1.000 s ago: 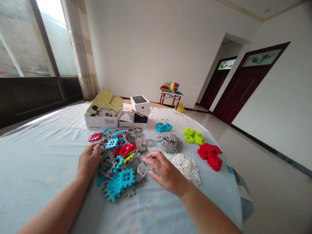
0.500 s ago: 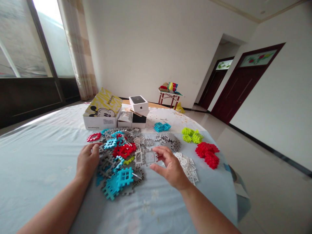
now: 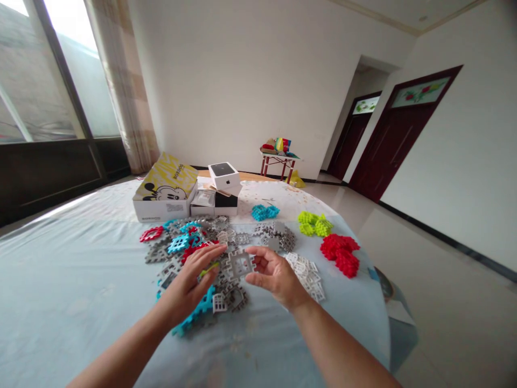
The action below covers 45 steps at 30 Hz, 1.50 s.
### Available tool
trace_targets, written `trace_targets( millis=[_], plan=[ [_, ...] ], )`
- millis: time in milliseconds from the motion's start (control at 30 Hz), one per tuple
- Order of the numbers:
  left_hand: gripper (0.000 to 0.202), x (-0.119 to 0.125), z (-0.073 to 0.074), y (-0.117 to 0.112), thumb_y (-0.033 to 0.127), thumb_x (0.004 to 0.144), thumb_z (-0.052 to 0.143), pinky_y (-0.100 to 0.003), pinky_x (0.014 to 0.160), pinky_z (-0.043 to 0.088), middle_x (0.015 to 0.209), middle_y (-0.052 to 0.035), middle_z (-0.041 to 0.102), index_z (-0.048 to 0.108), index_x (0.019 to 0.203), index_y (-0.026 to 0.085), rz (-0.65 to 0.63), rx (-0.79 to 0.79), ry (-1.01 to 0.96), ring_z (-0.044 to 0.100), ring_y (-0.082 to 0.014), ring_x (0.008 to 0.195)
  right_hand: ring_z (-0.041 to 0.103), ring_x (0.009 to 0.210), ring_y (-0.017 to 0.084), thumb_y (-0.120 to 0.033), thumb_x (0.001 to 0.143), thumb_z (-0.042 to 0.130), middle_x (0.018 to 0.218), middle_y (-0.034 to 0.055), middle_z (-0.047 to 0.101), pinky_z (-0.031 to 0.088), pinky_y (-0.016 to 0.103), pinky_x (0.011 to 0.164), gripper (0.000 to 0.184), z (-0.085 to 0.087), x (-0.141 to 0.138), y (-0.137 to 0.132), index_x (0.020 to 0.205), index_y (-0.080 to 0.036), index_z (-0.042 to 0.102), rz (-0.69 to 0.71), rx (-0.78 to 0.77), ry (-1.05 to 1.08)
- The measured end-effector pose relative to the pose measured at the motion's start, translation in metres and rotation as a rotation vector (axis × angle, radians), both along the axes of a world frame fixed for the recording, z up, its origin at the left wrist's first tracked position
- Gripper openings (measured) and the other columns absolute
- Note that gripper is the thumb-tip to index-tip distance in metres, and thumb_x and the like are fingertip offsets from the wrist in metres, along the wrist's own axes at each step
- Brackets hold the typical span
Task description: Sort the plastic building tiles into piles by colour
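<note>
My right hand [image 3: 280,277] pinches a grey notched square building piece [image 3: 231,265] between thumb and fingers, above the right side of a mixed pile. My left hand [image 3: 188,280] is open over that pile, its fingers stretched toward the grey piece; whether they touch it I cannot tell. Interlocking plastic pieces in several colours make up the pile. Beneath and beside my left hand lie a red piece [image 3: 193,252], a lime green piece [image 3: 210,267], a blue piece [image 3: 197,312] and a small white window-shaped piece [image 3: 219,303]. Part of the pile is hidden by this hand.
Separate heaps of blue [image 3: 264,212], lime green [image 3: 315,224], red [image 3: 340,254], grey [image 3: 278,237] and white pieces [image 3: 305,275] lie on the cloth-covered round table [image 3: 97,280]. Behind the pile stand a yellow-topped box [image 3: 163,210] and a white phone box [image 3: 224,175] on smaller boxes.
My left hand has moved right, from the pile's left edge to beside the grey piece. My right hand keeps hold of that piece, now slightly farther left. The view has shifted a little.
</note>
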State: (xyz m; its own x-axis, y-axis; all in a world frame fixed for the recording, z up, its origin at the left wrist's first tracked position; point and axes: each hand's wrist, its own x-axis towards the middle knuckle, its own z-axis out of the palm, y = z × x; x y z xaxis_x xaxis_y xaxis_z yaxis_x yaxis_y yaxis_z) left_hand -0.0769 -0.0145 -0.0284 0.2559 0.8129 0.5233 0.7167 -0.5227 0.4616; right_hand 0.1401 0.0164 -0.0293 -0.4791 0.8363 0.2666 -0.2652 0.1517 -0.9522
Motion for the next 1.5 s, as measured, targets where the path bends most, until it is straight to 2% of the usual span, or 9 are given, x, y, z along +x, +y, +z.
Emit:
trace_targets(
  millis=[100,267,433,600,733,833,1167,1367,1500],
  plan=[
    [0.041,0.001,-0.007,0.002,0.03,0.085,0.04,-0.032,0.098,0.039,0.128,-0.0045,0.05,0.044,0.126,0.028,-0.006,0.0,0.022,0.044,-0.0181,0.118,0.057,0.086,0.016,-0.031,0.061,0.077,0.09,0.0013,0.06,0.046,0.031,0.079,0.053,-0.002,0.005,0.005,0.109,-0.023,0.056,-0.089,0.039,-0.081],
    [0.032,-0.008,-0.02,0.011,0.031,0.083,0.045,-0.032,0.094,0.04,0.115,-0.0039,0.059,0.055,0.113,0.026,0.048,0.097,0.14,0.051,-0.0181,0.109,0.054,0.069,0.012,-0.032,0.065,0.072,0.09,0.003,0.058,0.048,0.027,0.067,0.048,-0.01,0.028,0.032,0.109,-0.019,0.058,-0.466,0.203,-0.327],
    [0.027,-0.016,-0.022,0.016,0.03,0.083,0.045,-0.033,0.091,0.039,0.109,-0.002,0.062,0.058,0.106,0.026,0.096,0.169,0.202,0.053,-0.0178,0.104,0.055,0.07,0.012,-0.024,0.068,0.064,0.108,0.009,0.055,0.049,0.029,0.068,0.052,-0.019,0.064,0.078,0.118,-0.017,0.05,-0.792,0.399,-0.437],
    [0.026,-0.034,-0.024,0.022,0.032,0.082,0.045,-0.034,0.086,0.04,0.104,-0.0035,0.064,0.06,0.101,0.024,0.194,0.226,0.175,0.055,-0.0192,0.098,0.056,0.072,0.015,-0.016,0.069,0.058,0.106,0.0106,0.053,0.049,0.036,0.078,0.045,-0.017,0.09,0.12,0.114,-0.015,0.053,-0.915,0.627,-0.662],
    [0.027,-0.052,-0.029,0.029,0.034,0.082,0.043,-0.036,0.086,0.039,0.102,-0.0042,0.065,0.061,0.1,0.024,0.292,0.244,0.15,0.056,-0.0204,0.097,0.051,0.104,0.022,-0.007,0.069,0.053,0.112,0.0116,0.05,0.042,0.038,0.093,0.048,-0.013,0.096,0.144,0.116,-0.017,0.052,-0.901,0.797,-0.874],
    [0.029,-0.061,-0.031,0.031,0.037,0.082,0.042,-0.036,0.084,0.04,0.1,-0.0043,0.065,0.061,0.099,0.024,0.345,0.243,0.127,0.057,-0.0211,0.096,0.047,0.112,0.022,-0.005,0.068,0.053,0.116,0.0101,0.049,0.04,0.038,0.097,0.052,-0.016,0.095,0.151,0.118,-0.019,0.051,-0.804,0.85,-0.995],
    [0.03,-0.066,-0.039,0.036,0.038,0.084,0.039,-0.036,0.087,0.039,0.103,-0.0044,0.064,0.06,0.1,0.024,0.379,0.182,0.088,0.055,-0.0204,0.098,0.051,0.108,0.019,-0.005,0.074,0.046,0.121,0.009,0.049,0.042,0.04,0.096,0.052,-0.027,0.09,0.136,0.123,-0.023,0.048,-0.652,0.821,-0.81],
    [0.029,-0.063,-0.037,0.034,0.036,0.085,0.039,-0.035,0.087,0.039,0.104,-0.0051,0.063,0.06,0.1,0.023,0.376,0.149,0.075,0.055,-0.0197,0.098,0.053,0.105,0.018,-0.008,0.077,0.043,0.117,0.0087,0.054,0.046,0.036,0.09,0.043,-0.016,0.077,0.124,0.118,-0.021,0.053,-0.633,0.779,-0.743],
    [0.03,-0.061,-0.034,0.033,0.037,0.084,0.039,-0.036,0.087,0.039,0.102,-0.0058,0.064,0.061,0.099,0.023,0.403,0.144,0.061,0.055,-0.0208,0.098,0.059,0.088,0.016,-0.015,0.08,0.047,0.107,0.0083,0.057,0.05,0.029,0.075,0.035,-0.007,0.057,0.094,0.113,-0.02,0.056,-0.593,0.715,-0.658]
  ],
)
